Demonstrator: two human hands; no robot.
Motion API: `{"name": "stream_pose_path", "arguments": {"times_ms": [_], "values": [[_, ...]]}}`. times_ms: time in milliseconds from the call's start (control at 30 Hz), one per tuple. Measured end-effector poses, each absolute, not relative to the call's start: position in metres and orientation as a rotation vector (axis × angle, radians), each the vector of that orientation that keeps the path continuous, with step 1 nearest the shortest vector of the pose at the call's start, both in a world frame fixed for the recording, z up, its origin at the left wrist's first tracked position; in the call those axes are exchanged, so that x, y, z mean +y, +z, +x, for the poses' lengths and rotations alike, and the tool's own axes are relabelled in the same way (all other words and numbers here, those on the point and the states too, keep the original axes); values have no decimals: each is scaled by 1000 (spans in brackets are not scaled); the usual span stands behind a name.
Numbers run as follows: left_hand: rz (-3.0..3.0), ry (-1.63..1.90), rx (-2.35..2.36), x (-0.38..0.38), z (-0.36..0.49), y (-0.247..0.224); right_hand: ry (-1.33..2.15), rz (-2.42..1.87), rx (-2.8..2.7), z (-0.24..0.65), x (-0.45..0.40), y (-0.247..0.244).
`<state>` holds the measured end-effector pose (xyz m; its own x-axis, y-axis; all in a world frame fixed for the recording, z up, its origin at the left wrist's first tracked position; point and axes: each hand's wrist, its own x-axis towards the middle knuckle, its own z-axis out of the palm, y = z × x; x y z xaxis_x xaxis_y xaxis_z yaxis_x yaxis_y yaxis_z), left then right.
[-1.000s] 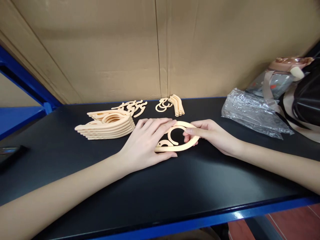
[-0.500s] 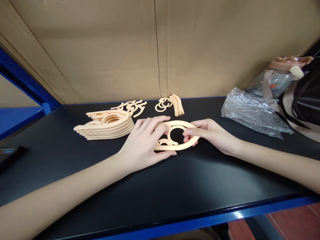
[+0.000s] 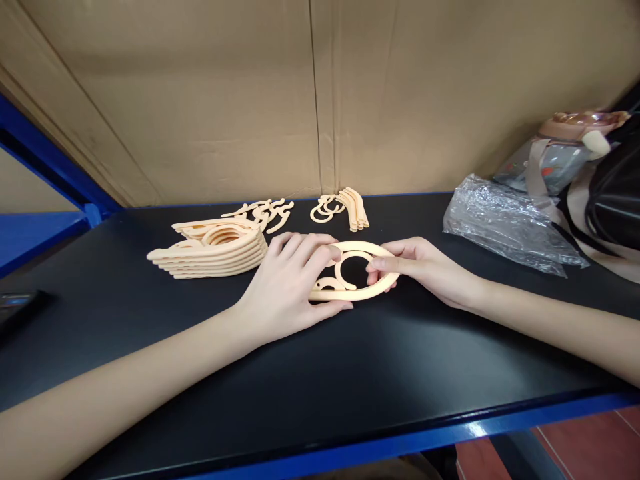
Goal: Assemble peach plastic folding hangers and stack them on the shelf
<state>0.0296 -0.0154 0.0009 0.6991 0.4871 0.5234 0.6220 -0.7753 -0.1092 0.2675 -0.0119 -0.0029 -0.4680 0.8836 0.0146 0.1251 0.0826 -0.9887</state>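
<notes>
Cream plastic frame [image 3: 370,291], one, rounded at its right end, with a C-shaped curve [image 3: 339,270] inside; lies flat over the desk [image 3: 415,380], to the right of the stack and nearer the desk's front edge. Left hand [image 3: 290,283]: spread over the frame's left end, fingers toward the far side, forefinger bent inward, thumb along the near side. Right hand [image 3: 425,272]: pinching the right end, thumb on top, fingertips showing within the opening.

Stack [image 3: 220,259] of matching cream frames, several deep, just beyond the left hand; landmark for this list. Loose curved cream pieces [image 3: 274,217], several, behind the stack and slightly right. Cream C-shaped hooks [image 3: 318,219], a small group, further right of the stack. Curved cream tubes [image 3: 356,208], a bundle, touching or just beside the hooks.

Dark device [image 3: 17,308], left of the stack, partly cut off. Crumpled clear plastic bag [image 3: 505,223], well right of the stack; past it, drink bottle [image 3: 545,167] with beige strap. Cardboard [image 3: 215,100], upright behind the stack.
</notes>
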Motion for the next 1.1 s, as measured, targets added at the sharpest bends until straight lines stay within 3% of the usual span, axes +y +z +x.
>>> {"name": "stream_pose_path", "arguments": {"times_ms": [1100], "values": [[-2772,-567,-853,-13,28,-1,1487,-990,-1710,269,-10,-2]]}}
